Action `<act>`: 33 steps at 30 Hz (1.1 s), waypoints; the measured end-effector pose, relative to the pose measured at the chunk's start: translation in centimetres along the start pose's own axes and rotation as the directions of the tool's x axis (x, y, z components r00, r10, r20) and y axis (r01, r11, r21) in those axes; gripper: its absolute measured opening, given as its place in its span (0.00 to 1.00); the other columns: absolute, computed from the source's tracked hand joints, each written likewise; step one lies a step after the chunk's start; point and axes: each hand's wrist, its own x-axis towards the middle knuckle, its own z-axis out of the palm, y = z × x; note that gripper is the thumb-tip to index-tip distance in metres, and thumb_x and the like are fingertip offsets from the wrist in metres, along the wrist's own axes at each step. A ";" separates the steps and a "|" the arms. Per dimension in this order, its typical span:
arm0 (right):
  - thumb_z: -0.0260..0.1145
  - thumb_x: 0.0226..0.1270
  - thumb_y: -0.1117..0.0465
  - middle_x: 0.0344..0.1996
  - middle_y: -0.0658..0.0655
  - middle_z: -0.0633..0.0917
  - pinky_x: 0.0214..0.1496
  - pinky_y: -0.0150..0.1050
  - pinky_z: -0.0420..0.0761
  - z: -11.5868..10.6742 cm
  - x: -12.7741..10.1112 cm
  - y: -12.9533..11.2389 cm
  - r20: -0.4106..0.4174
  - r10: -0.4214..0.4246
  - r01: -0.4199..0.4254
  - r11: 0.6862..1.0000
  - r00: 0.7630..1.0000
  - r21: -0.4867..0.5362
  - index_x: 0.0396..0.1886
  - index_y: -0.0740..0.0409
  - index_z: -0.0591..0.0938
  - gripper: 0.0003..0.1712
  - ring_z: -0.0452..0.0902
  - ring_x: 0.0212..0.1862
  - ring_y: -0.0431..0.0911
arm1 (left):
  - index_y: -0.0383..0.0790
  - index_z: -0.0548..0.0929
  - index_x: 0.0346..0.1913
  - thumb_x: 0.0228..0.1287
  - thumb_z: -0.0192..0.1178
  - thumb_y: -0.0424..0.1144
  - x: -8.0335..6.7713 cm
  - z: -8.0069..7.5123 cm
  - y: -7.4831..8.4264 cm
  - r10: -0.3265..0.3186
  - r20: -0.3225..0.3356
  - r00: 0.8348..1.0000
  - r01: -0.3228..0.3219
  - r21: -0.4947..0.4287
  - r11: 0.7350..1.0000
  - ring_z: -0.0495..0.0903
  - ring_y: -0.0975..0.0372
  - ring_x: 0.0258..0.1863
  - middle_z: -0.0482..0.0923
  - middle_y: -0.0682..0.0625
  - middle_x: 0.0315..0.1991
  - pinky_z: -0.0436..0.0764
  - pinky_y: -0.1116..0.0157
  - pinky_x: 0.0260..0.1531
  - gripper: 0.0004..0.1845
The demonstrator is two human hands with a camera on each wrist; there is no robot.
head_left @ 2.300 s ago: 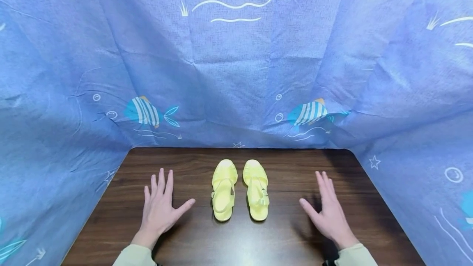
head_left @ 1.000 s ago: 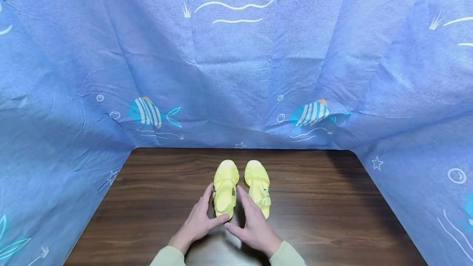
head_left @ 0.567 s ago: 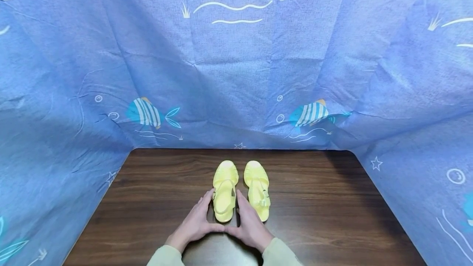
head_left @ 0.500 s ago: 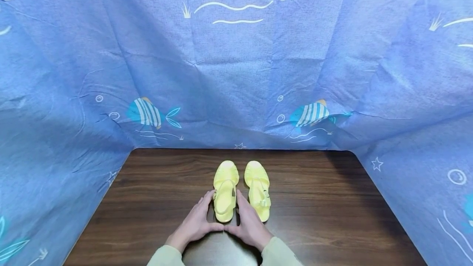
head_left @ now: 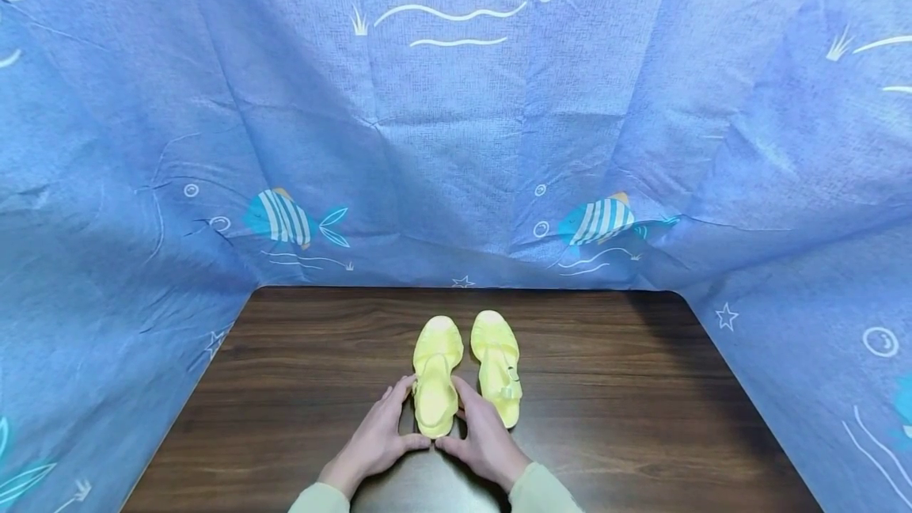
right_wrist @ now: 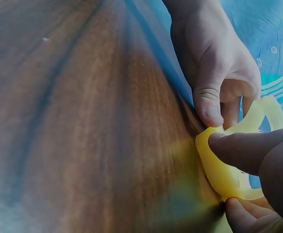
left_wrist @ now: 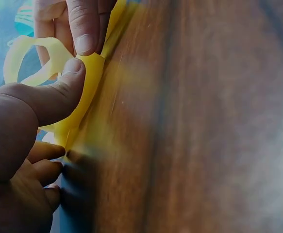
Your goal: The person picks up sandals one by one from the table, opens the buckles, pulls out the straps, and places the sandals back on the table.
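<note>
Gripping the heel of the left sandal (head_left: 436, 386) from both sides, we hold it with our left hand (head_left: 375, 442) and right hand (head_left: 483, 440), thumbs meeting behind its heel. It sits mid-desk (head_left: 285, 386), just beside the right sandal (head_left: 496, 362), before the blue fish-print cloth (head_left: 456, 141).

Dark wood-grain table (head_left: 606, 418) with rounded far corners carries two yellow sandals side by side near its middle, left sandal (head_left: 435, 374) and right sandal (head_left: 495, 362), toes pointing away.
</note>
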 end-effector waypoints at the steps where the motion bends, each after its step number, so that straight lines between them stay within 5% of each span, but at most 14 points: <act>1: 0.84 0.53 0.67 0.70 0.63 0.77 0.64 0.39 0.82 0.0 -0.1 0.0 -0.003 -0.006 0.006 1.000 1.000 -0.007 0.78 0.66 0.65 0.55 0.79 0.66 0.53 | 0.36 0.65 0.76 0.49 0.83 0.45 -0.2 0.0 0.1 -0.002 0.004 1.000 0.002 0.001 1.000 0.64 0.31 0.73 0.71 0.35 0.73 0.65 0.33 0.71 0.53; 15: 0.85 0.50 0.64 0.63 0.58 0.83 0.61 0.41 0.85 0.1 -2.1 -0.8 -0.001 -0.031 0.031 0.996 1.000 -0.079 0.72 0.64 0.71 0.49 0.81 0.61 0.45 | 0.32 0.65 0.75 0.48 0.83 0.44 -2.4 0.1 1.1 0.021 0.028 0.999 -0.022 0.031 0.999 0.64 0.24 0.70 0.70 0.28 0.72 0.67 0.31 0.67 0.54; 33: 0.84 0.53 0.61 0.60 0.57 0.85 0.58 0.39 0.85 0.2 -3.7 -1.0 0.027 -0.115 0.117 0.990 0.993 -0.082 0.72 0.65 0.69 0.50 0.82 0.60 0.41 | 0.26 0.66 0.73 0.49 0.81 0.44 -3.9 0.0 1.4 0.141 0.038 0.989 -0.143 0.062 0.988 0.65 0.36 0.75 0.70 0.32 0.73 0.60 0.33 0.72 0.53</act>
